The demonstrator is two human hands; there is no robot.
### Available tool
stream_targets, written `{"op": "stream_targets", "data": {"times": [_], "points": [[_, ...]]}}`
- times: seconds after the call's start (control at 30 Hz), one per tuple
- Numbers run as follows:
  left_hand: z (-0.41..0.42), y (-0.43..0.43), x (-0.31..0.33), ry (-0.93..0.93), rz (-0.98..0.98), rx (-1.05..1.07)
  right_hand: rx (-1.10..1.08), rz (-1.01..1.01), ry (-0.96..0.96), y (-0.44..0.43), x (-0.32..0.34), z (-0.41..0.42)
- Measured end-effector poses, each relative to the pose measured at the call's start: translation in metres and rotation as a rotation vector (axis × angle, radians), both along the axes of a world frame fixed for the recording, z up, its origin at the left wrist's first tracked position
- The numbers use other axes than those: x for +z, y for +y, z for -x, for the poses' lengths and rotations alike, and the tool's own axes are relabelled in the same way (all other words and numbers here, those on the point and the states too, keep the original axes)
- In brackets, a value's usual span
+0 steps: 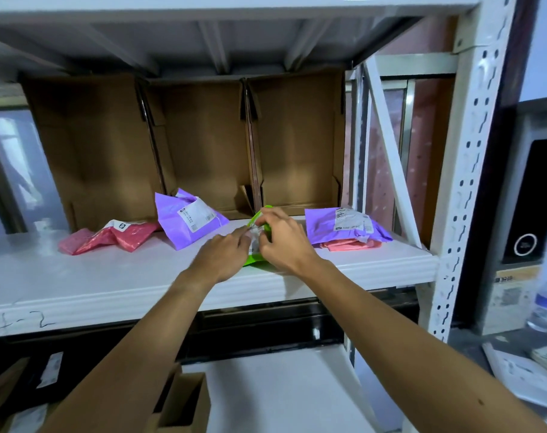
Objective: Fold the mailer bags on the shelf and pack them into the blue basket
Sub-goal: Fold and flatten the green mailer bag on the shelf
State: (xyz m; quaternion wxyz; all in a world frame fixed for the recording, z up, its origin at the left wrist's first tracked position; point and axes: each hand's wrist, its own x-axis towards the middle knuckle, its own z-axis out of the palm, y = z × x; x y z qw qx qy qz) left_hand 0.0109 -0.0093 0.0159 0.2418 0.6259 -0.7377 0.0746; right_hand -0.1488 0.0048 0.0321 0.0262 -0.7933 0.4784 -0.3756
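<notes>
White racking fills my feed, and its shelf (109, 276) crosses the middle of the frame. Nearest the lens, both forearms rise from the bottom edge and converge at centre frame, where the left hand (225, 254) and right hand (284, 242) meet on the green mailer bag (254, 261) at the shelf's front lip. To fold it cleanly, I'd flatten it on the board, push the air out, square the edges and crease firmly before lifting. Both hands pinch the bag's crumpled upper part: the left comes in low from the left with knuckles up, and the right arches over it with fingers curled down. Further back lie a pink mailer bag (109, 237) at centre left, a purple mailer bag (189, 218) beside it, and a second purple bag (344, 226) stacked on pink ones at right. Behind them stand open cardboard boxes (203, 145). I can't see the blue basket.
</notes>
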Motion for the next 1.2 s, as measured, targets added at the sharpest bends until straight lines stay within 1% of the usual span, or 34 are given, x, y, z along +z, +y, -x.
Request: {"op": "stream_targets", "data": {"times": [0.07,0.13,0.2,0.3,0.43,0.57,0.63,0.77,1.0,1.1,1.2], "points": [[0.005,0.006,0.004,0.115,-0.161,-0.021,-0.007,0.001,-0.005,-0.001,-0.001,0.004],[0.008,0.009,0.007,0.188,-0.215,-0.063,-0.015,0.003,-0.011,-0.001,0.0,0.008],[0.018,0.012,0.009,0.236,-0.222,-0.121,-0.03,0.013,-0.021,0.001,0.0,0.011],[0.038,0.011,0.006,0.288,-0.181,-0.196,-0.077,0.061,-0.036,0.003,-0.001,0.018],[0.064,0.006,0.004,0.458,-0.177,-0.213,-0.142,0.087,-0.071,0.001,-0.002,0.039],[0.092,0.001,0.006,0.506,-0.146,-0.256,-0.174,0.098,-0.117,-0.001,-0.002,0.066],[0.105,0.001,0.007,0.501,-0.12,-0.278,-0.188,0.088,-0.139,-0.002,-0.002,0.078],[0.131,0.007,0.011,0.42,-0.076,-0.319,-0.217,0.06,-0.163,-0.007,0.0,0.1],[0.162,-0.003,0.017,0.348,-0.011,-0.35,-0.292,0.049,-0.099,-0.013,0.01,0.133],[0.169,-0.012,0.016,0.313,-0.025,-0.347,-0.27,0.0,-0.033,-0.017,0.008,0.147],[0.175,-0.018,0.011,0.229,-0.087,-0.341,-0.249,-0.047,-0.003,-0.022,0.0,0.157]]}}
